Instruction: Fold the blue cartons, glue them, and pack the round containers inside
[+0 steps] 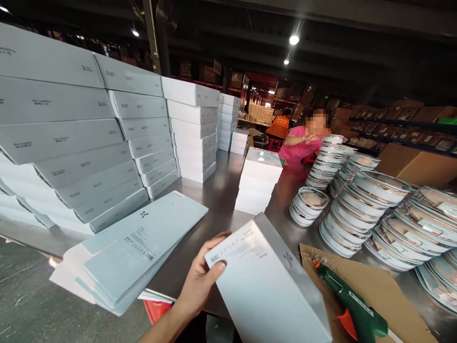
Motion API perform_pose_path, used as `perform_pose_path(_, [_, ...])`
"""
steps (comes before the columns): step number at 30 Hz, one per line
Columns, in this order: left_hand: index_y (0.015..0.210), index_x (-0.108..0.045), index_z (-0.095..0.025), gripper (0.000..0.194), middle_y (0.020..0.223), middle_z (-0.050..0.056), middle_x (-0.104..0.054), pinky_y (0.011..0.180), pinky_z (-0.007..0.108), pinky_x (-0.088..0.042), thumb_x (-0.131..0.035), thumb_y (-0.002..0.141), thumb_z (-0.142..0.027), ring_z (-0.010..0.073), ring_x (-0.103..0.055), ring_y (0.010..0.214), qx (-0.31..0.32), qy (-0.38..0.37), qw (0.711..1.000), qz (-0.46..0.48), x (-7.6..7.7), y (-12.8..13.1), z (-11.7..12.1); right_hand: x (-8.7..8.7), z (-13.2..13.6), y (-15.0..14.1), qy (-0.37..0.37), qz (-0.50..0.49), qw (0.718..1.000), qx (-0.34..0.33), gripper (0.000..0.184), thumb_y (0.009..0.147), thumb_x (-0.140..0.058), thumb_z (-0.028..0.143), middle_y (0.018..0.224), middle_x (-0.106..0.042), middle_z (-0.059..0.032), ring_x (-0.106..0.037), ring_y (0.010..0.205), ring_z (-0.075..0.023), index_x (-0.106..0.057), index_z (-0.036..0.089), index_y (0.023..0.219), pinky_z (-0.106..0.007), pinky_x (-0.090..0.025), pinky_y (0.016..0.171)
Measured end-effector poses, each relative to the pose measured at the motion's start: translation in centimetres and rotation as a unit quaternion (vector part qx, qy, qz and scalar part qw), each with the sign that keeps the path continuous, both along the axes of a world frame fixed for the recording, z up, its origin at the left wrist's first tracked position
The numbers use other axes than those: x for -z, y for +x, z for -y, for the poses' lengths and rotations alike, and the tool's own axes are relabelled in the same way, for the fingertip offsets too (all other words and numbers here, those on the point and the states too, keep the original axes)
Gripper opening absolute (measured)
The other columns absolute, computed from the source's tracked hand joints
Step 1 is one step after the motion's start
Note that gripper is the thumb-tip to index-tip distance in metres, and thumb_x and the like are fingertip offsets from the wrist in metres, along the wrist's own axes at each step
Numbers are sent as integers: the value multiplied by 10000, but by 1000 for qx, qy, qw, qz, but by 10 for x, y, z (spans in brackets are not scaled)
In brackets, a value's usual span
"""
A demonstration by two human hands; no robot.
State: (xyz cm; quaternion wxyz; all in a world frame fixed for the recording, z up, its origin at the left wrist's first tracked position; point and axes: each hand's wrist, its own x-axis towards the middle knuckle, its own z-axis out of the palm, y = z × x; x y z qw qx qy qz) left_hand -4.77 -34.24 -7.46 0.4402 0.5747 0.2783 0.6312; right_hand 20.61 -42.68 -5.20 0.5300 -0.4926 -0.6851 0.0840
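Observation:
My left hand (202, 271) is closed on the near end of a pale blue-white box (264, 286), with the thumb on the printed face and the fingers behind its edge. The box is tilted and reaches down past the bottom edge of the view. My right hand does not show. Left of my hand lies a stack of flat, unfolded light blue cartons (143, 243). To the right of the box, a green glue gun (350, 295) with an orange trigger rests on a piece of brown cardboard (389, 300).
Tall stacks of white boxes (139, 114) line the left of the metal table (221, 186). A smaller box stack (259, 183) stands mid-table. Several piles of round clear-lidded containers (357, 214) fill the right. A person in pink (300, 143) sits across the table.

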Motion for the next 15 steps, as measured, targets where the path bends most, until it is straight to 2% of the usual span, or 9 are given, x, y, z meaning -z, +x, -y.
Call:
perform_pose_path(2, [1415,-590,-287,584,1523,151,-589,1025,440,-576,-751,903,-516,355,-596,1364,21,-11,1000,-8,-5,0,2,-15,-6,0,27,18,999,27,497,967,-652,503,1378,-629,-109,-637,1200,-297,-572,254,1390,-522,-565,970])
perform_pose_path(3, [1434,-570,-311,630,1561,131,-553,1072,442,-547,-781,877,-514,347,-538,1421,17,-17,1000,-15,-9,-4,2,-29,-12,2,39,31,998,47,534,953,-656,529,1349,-649,-116,-654,1167,-304,-561,255,1401,-518,-574,952])
perform_pose_path(5, [1375,-600,-335,538,1541,97,-562,1128,446,-501,-762,892,-507,313,-498,1455,-23,-31,999,-36,-18,-19,-2,-67,-32,6,58,49,993,95,662,878,-717,572,1302,-683,-126,-679,1119,-335,-530,266,1434,-513,-585,921])
perform_pose_path(7, [1198,-687,-310,336,1381,89,-657,1125,447,-500,-712,927,-508,293,-582,1371,-73,-45,994,-61,-24,-39,-7,-115,-66,7,67,85,983,148,791,790,-808,538,1319,-685,-128,-681,1130,-365,-497,258,1461,-508,-574,932])
perform_pose_path(8, [1108,-716,-291,290,1306,92,-684,1120,449,-500,-710,924,-514,296,-615,1327,-90,-50,992,-72,-25,-50,-9,-140,-89,6,64,120,975,177,825,740,-865,461,1321,-689,-136,-682,1133,-373,-511,229,1449,-509,-560,953])
perform_pose_path(9, [1045,-732,-279,278,1254,95,-698,1112,453,-502,-718,912,-522,304,-634,1300,-101,-54,990,-81,-25,-60,-11,-163,-114,4,44,244,942,228,846,744,-857,448,1363,-669,-157,-671,1175,-367,-489,182,1457,-493,-558,974])
perform_pose_path(11, [1004,-740,-274,290,1220,104,-712,1090,462,-513,-713,900,-543,321,-649,1279,-119,-58,985,-107,-21,-77,-12,-199,-166,-4,34,344,910,228,741,716,-887,363,1432,-632,-180,-616,1279,-384,-581,162,1361,-492,-515,1043])
perform_pose_path(13, [1001,-734,-277,301,1220,110,-723,1064,466,-531,-680,906,-557,329,-659,1272,-146,-56,976,-149,-16,-91,-12,-219,-213,-15,21,414,883,220,689,723,-890,321,1418,-639,-203,-607,1294,-390,-610,153,1330,-502,-506,1046])
perform_pose_path(15, [1003,-724,-277,303,1200,111,-740,1033,456,-556,-643,916,-555,325,-680,1250,-174,-48,964,-196,-11,-102,-10,-225,-247,-26,6,449,867,215,642,733,-890,306,1349,-677,-218,-622,1271,-401,-630,134,1294,-520,-515,1020])
